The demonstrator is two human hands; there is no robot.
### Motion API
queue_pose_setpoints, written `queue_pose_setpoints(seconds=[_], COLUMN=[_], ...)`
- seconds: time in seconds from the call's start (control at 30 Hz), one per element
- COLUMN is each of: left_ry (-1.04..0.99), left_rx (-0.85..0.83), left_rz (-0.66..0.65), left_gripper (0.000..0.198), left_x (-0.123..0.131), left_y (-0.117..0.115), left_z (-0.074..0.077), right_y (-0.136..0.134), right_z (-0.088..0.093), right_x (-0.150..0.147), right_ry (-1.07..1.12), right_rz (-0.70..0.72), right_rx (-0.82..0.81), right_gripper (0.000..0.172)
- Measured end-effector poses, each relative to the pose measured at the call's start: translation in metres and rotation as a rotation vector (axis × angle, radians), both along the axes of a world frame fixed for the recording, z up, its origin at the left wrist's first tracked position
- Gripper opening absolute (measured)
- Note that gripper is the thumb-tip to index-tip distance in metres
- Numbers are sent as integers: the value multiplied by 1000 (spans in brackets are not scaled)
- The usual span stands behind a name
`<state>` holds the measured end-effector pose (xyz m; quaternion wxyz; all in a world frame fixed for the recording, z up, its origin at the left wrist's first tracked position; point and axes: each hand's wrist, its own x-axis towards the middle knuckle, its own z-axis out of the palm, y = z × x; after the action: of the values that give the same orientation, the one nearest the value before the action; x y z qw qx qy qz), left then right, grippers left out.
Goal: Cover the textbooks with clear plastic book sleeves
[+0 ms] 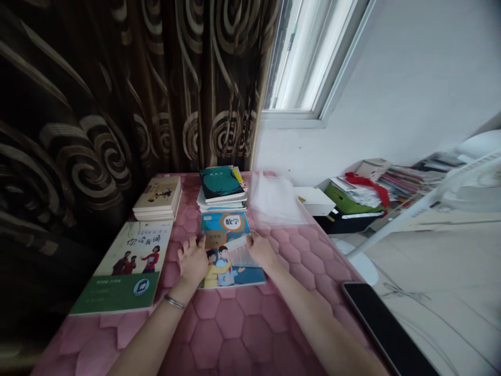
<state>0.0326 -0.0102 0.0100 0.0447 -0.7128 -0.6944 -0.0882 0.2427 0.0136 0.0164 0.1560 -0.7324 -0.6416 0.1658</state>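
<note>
A blue maths textbook [230,279] with an orange title bubble and drawn children on its cover lies flat on the pink quilted table cover. My left hand [193,258], a silver bracelet at its wrist, is at the book's left edge, thumb against the cover and fingers bent. My right hand [260,250] has its fingers closed on the right edge. A pale, partly see-through patch shows on the cover beside my right fingers; I cannot tell whether it is print or a loose sheet. Just behind stands a stack of books topped by a dark teal book [221,183].
A green-and-white book [125,266] and a stack of beige books [158,196] lie on the left. Clear plastic sheets [274,198] rest at the back right. A black phone-like device [385,329] is at the right edge. Beyond are a white fan [407,203] and piled papers.
</note>
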Motion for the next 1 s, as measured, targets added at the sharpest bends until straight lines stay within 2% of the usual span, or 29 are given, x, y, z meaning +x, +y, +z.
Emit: queue_pose_setpoints(seconds=[0.2, 0.4, 0.6, 0.77, 0.9, 1.0], left_ry=[20, -52, -64, -48, -88, -137], left_rx=[39, 43, -60, -76, -111, -121], left_rz=[-9, -373, -313, -292, -237, -319], left_gripper=[48, 49, 54, 53, 46, 48], left_x=[2, 19, 20, 23, 32, 44], left_y=[-1, -11, -26, -36, -14, 18], left_z=[0, -7, -19, -11, 6, 11], right_y=[-1, 0, -4, -9, -10, -10], right_z=[0, -2, -3, -4, -4, -4], right_x=[-3, -3, -1, 0, 0, -2], right_ry=[-30, -42, -57, -88, -101, -107], right_rz=[-14, -10, 28, 28, 25, 14], right_rx=[-5, 6, -1, -38, -48, -48], right_gripper=[37, 38, 41, 43, 42, 43])
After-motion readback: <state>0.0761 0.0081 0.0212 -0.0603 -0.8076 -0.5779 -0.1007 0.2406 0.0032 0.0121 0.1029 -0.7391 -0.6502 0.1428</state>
